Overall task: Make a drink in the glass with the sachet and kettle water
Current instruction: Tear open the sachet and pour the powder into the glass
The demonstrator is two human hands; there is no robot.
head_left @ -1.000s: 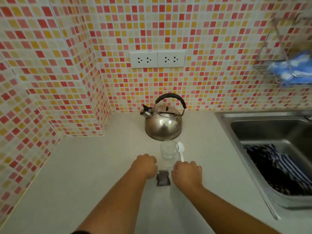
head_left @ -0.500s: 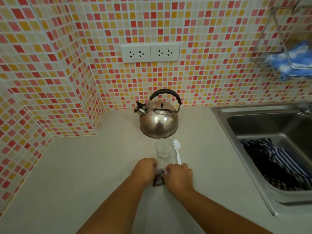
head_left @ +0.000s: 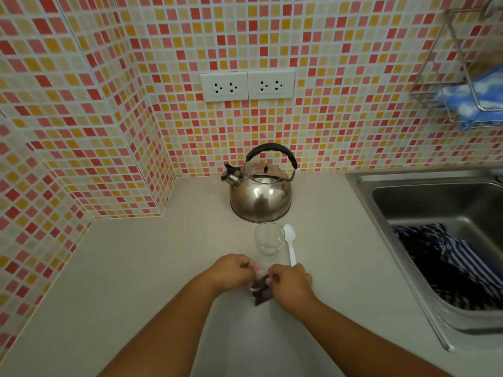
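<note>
A small dark sachet (head_left: 260, 293) is lifted off the counter, pinched at its top by both hands. My left hand (head_left: 233, 269) grips its upper left corner, my right hand (head_left: 290, 281) its upper right. Just beyond them stands a clear empty glass (head_left: 269, 238), upright. A white plastic spoon (head_left: 290, 244) lies right of the glass, its handle end hidden behind my right hand. The steel kettle (head_left: 260, 193) with a black handle sits behind the glass, spout to the left.
A steel sink (head_left: 424, 202) at the right holds a dark striped cloth (head_left: 446, 265). A wire rack (head_left: 468, 77) with a blue cloth hangs on the tiled wall. Two wall sockets (head_left: 247, 85) are above the kettle. The tiled wall juts out at the left.
Both hands closed in on the sachet lying on the counter, took hold of it and raised it, tilted, between the fingertips. The camera view shifted slightly.
</note>
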